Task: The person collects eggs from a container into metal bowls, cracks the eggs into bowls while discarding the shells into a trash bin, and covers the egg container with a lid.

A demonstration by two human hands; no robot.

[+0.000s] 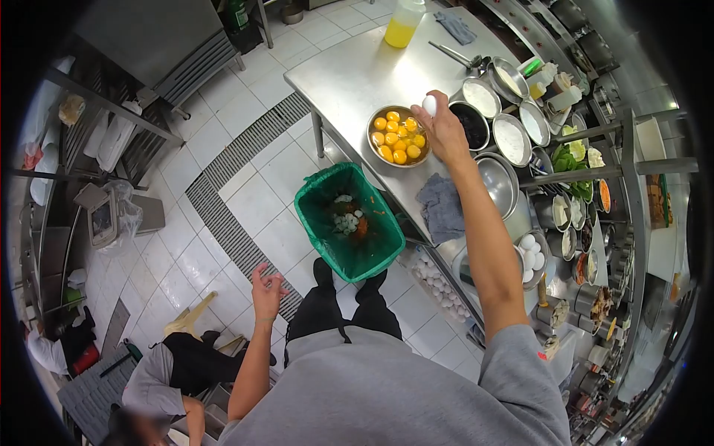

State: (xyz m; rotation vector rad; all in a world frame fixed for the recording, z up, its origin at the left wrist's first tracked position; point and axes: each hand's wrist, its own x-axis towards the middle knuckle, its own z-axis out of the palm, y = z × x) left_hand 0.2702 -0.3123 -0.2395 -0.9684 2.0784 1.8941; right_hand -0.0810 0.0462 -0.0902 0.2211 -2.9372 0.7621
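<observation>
My right hand (pixel 448 132) holds a white egg (pixel 430 105) between its fingers, over the right rim of a metal bowl (pixel 372 152). Several raw egg yolks (pixel 393 138) lie in the bowl, which stands near the edge of the steel table (pixel 342 78). Well away from the table, my left hand (pixel 266 293) hangs low on the left, its fingers apart and slightly curled around nothing. Below and between my hands stands a bin with a green liner (pixel 311 215), with eggshells (pixel 346 221) and other scraps at its bottom.
A grey cloth (pixel 442 208) lies at the table edge beside an upturned-looking steel bowl (pixel 498 186). Bowls of white powder (pixel 513 140) and a bowl of white eggs (pixel 531 256) line the right. A bottle of yellow liquid (pixel 401 30) stands behind. Another person (pixel 167 372) works at lower left.
</observation>
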